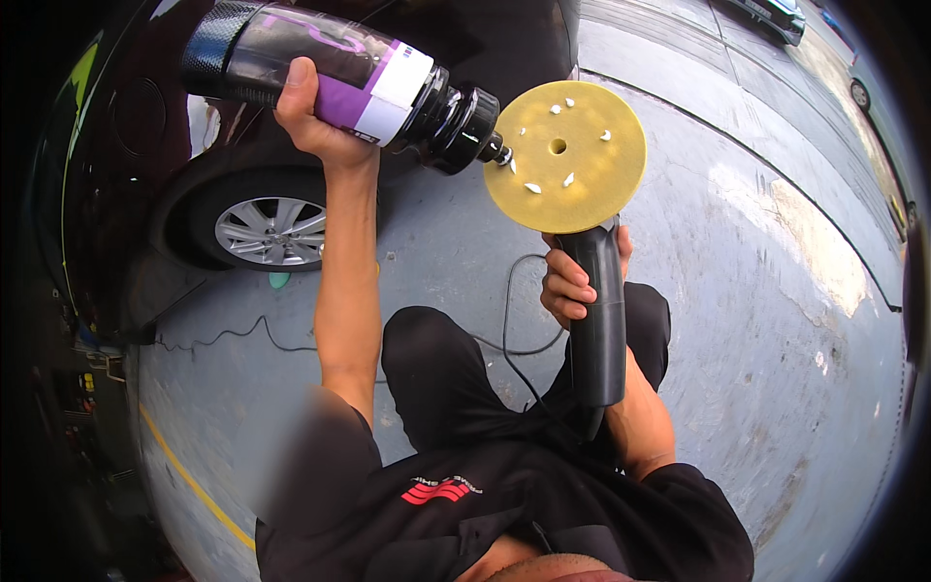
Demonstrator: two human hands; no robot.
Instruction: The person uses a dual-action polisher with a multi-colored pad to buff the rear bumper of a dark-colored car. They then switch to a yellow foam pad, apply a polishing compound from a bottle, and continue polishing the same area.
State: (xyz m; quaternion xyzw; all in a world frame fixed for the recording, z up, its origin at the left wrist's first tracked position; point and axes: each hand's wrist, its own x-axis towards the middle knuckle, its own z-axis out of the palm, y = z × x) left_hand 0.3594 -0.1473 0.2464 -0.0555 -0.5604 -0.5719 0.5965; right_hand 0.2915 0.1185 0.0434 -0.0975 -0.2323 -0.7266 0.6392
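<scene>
My left hand [320, 124] grips a dark squeeze bottle [342, 80] with a purple and white label, tilted so its black nozzle is at the left edge of a round yellow foam polishing pad [560, 196]. Several small white dabs of paste lie around the pad's central hole. The pad faces up on a black corded polisher [600, 320], whose body my right hand [571, 284] grasps just below the pad. The polisher's lower end is near my right forearm and thigh.
A dark car stands ahead and to the left, its silver alloy wheel [273, 229] near my left forearm. A black cord [509, 313] loops over the grey floor [727, 364]. A green object [279, 279] lies by the tyre. Other vehicles stand at the upper right.
</scene>
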